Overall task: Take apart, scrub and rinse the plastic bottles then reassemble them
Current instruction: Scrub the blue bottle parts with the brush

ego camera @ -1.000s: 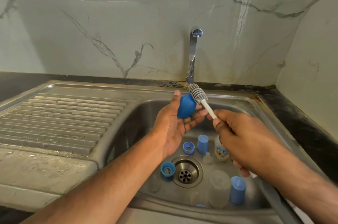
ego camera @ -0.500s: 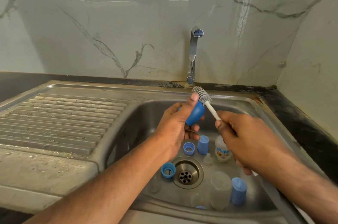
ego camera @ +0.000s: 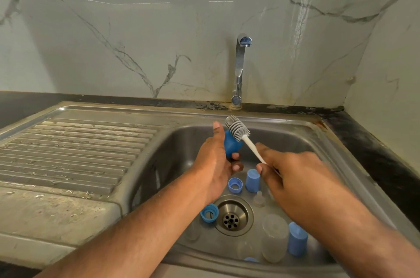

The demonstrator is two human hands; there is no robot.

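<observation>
Over the steel sink [ego camera: 322,141], my left hand [ego camera: 216,164] holds a rounded blue bottle cap [ego camera: 231,145] between thumb and fingers. My right hand [ego camera: 293,175] grips the white handle of a bottle brush [ego camera: 238,129], whose grey bristle head lies against the cap's upper side. On the sink floor lie two blue collar rings [ego camera: 235,184] [ego camera: 209,213], two blue caps [ego camera: 252,180] [ego camera: 296,241], a clear teat [ego camera: 259,198] and clear bottle bodies [ego camera: 273,239]. My right hand hides part of the sink floor.
A chrome tap [ego camera: 239,68] stands at the back of the basin, with no water running. The drain [ego camera: 230,215] sits in the basin's middle. A ribbed draining board [ego camera: 75,150] stretches to the left. Marble walls close the back and right.
My left hand has turned the blue cap and shifted it back left, thumb now pointing up. The brush head has followed and lies on the cap's top right.
</observation>
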